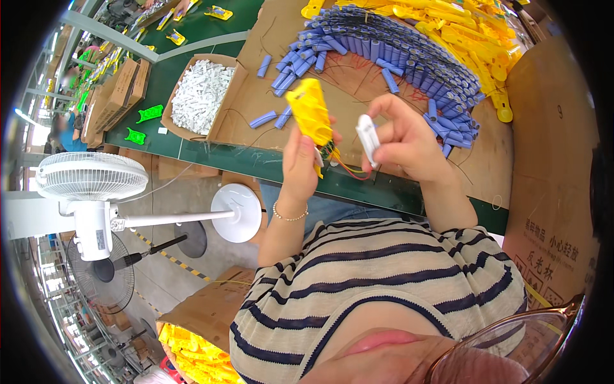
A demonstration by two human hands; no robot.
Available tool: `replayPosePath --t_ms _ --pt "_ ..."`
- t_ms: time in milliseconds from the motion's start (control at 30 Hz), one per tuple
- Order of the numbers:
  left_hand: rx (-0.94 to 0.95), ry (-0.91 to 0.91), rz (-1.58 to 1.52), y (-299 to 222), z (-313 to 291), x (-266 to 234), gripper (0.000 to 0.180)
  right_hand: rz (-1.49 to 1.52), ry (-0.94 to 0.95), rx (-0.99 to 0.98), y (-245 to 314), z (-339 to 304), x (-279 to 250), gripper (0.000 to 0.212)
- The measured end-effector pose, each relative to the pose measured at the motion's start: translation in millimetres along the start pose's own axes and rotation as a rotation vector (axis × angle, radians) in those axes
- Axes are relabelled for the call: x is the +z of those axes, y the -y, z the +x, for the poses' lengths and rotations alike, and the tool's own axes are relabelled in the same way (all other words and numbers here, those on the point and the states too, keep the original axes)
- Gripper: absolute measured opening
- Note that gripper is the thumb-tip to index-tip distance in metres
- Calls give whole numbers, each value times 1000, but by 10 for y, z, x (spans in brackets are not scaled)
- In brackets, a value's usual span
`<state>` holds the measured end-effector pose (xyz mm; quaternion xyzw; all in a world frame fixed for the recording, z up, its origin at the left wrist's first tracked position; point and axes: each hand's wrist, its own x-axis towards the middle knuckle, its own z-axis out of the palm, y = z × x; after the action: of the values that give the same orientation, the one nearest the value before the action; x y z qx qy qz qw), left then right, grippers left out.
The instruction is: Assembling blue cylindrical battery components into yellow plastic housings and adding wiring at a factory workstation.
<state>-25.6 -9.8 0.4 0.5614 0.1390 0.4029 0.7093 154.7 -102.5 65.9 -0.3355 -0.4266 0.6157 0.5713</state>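
My left hand (298,163) is closed round a yellow plastic housing (309,110), held upright above the near edge of the bench. At the housing's lower end a small circuit board (328,151) shows, with thin coloured wires (350,170) running toward my right hand. Between the thumb and fingers of my right hand (409,137) is a slim white plastic piece (368,139), apart from the housing. Whether the wires join the white piece is hidden by the fingers. Beyond both hands lie many blue cylindrical batteries (368,48) with thin leads, some stacked in rows, others loose.
Yellow housings (467,38) are heaped behind the batteries. A cardboard box (224,102) of small white parts stands at left, near green plastic parts (151,114). A tall carton (553,147) borders the right. A white fan (93,182) stands left; an open carton (208,301) holds yellow parts below.
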Motion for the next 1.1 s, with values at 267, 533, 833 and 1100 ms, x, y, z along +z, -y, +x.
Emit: replayPosePath --t_ms 267,533,833,1100 --pt "97 260 505 131 -31 -61 45 78 -186 78 -101 108 -79 24" --pt "59 197 408 157 -68 85 46 170 -113 6 -11 59 -107 20" --pt "-137 335 8 204 -138 180 46 -991 -223 -669 -168 205 -271 31" --pt "-190 271 -134 229 -132 289 55 -56 -352 -66 -253 214 -192 32"
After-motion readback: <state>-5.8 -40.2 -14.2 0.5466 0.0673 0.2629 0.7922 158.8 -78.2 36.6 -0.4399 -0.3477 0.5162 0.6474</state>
